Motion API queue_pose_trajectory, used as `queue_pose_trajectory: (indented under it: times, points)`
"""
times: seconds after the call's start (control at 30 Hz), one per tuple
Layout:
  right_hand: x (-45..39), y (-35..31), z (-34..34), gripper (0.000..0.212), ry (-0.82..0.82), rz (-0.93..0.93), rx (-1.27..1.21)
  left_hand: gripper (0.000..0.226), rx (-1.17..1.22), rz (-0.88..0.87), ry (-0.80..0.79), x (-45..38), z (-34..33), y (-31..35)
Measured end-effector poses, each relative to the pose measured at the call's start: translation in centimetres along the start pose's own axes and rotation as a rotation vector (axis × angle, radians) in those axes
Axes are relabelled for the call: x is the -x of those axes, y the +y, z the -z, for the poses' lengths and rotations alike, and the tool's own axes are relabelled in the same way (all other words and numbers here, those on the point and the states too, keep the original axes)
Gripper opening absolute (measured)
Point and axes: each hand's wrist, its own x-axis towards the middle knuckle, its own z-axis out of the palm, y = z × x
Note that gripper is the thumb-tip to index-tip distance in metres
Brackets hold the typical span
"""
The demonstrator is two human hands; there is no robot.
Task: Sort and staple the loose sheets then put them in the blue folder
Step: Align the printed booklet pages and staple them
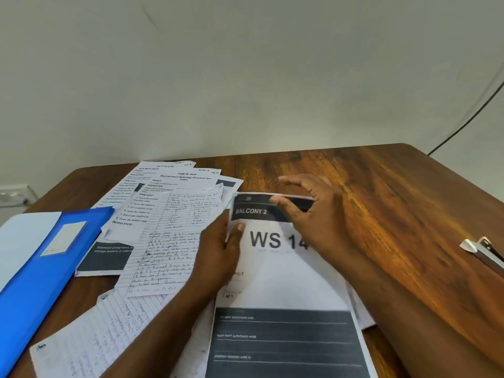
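Note:
A printed sheet (275,279) headed "BALCONY 2" and "WS 14" lies in front of me on other sheets. My left hand (218,249) grips its left edge, thumb on top of the page. My right hand (311,211) pinches its top edge between thumb and fingers and curls it up. Loose sheets (174,211), printed and handwritten, are spread over the table's left half. The blue folder (35,274) lies at the left with a white label on its cover. A white stapler (482,252) lies at the right edge of view.
The wooden table (381,192) stands against a pale wall. A black cable (469,118) runs down the wall at the right. A wall socket (13,195) sits at the far left. A handwritten lined sheet (90,336) lies near the front edge.

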Motion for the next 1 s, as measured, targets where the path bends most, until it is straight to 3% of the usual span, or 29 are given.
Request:
queue_pose_trajectory:
  times: [0.13,0.23,0.33,0.43,1.0]
  points:
    - [-1.5,2.1,2.0,0.058,0.079,-0.365,-0.066,0.015,0.183,0.131,0.058,-0.8,2.1,-0.3]
    - [-1.6,2.7,2.7,0.043,0.065,-0.464,-0.295,0.020,0.275,0.209,0.038,-1.3,3.0,-0.6]
    - [-1.5,2.4,2.6,0.024,0.087,-0.428,-0.439,0.024,0.290,0.223,0.009,-1.4,3.0,-1.0]
    - [-1.5,2.1,2.4,0.019,0.099,-0.404,-0.528,0.021,0.285,0.220,0.002,-1.5,2.9,-1.0]
    - [-1.9,1.9,3.0,0.040,0.092,-0.456,-0.873,0.017,0.230,0.219,0.002,-1.6,2.8,-1.4]
